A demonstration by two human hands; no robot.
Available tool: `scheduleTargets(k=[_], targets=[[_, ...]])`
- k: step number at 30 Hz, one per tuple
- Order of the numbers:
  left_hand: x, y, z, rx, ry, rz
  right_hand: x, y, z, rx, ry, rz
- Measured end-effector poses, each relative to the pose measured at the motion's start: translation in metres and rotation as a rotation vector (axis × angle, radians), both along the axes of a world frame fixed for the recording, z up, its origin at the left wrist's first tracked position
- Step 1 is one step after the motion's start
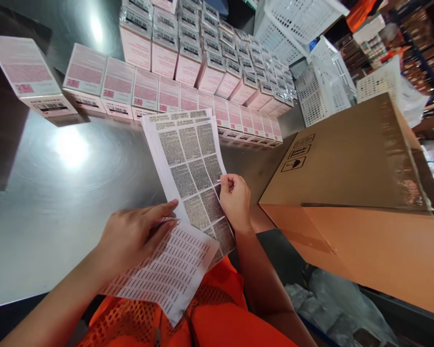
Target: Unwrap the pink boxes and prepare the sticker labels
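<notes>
A stack of label sheets (193, 166), printed with dense dark text in a grid, lies tilted over the metal table's front edge. My left hand (137, 236) grips the stack's left side, thumb on top. Under its fingers a white sheet (166, 265) with rows of short dashes, apparently the backing, folds down toward my lap. At the right edge of the labels my right hand (236, 197) is closed in a pinch; whether a label's corner has lifted there is hard to see. Just beyond the sheets runs a row of pink-and-white boxes (144, 91), with barcodes on their ends.
More wrapped boxes (188, 48) stand in rows behind. A large cardboard carton (347, 159) rises close to my right arm. White plastic baskets (321, 82) are at the back right. The metal table (58, 217) extends left, and clear plastic bags (336, 303) lie below the carton.
</notes>
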State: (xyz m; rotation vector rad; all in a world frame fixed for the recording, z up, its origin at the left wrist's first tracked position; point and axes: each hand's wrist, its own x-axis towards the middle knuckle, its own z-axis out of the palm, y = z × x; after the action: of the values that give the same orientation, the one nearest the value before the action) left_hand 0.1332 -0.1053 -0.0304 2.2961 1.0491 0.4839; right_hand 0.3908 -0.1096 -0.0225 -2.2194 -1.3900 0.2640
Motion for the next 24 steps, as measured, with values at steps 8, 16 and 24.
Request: scheduleTargets(k=[8, 16, 24], targets=[[0.0014, 0.0007, 0.0006, 0.02, -0.003, 0.003, -0.0015, 0.0, -0.0009, 0.0, -0.013, -0.007], [0.0011, 0.0012, 0.0, 0.011, -0.007, -0.01, -0.0013, -0.0003, -0.003, 0.005, -0.044, 0.004], [0.0006, 0.0007, -0.0001, -0.007, 0.011, 0.002, -0.0037, -0.0013, -0.0044, 0.011, -0.046, 0.027]])
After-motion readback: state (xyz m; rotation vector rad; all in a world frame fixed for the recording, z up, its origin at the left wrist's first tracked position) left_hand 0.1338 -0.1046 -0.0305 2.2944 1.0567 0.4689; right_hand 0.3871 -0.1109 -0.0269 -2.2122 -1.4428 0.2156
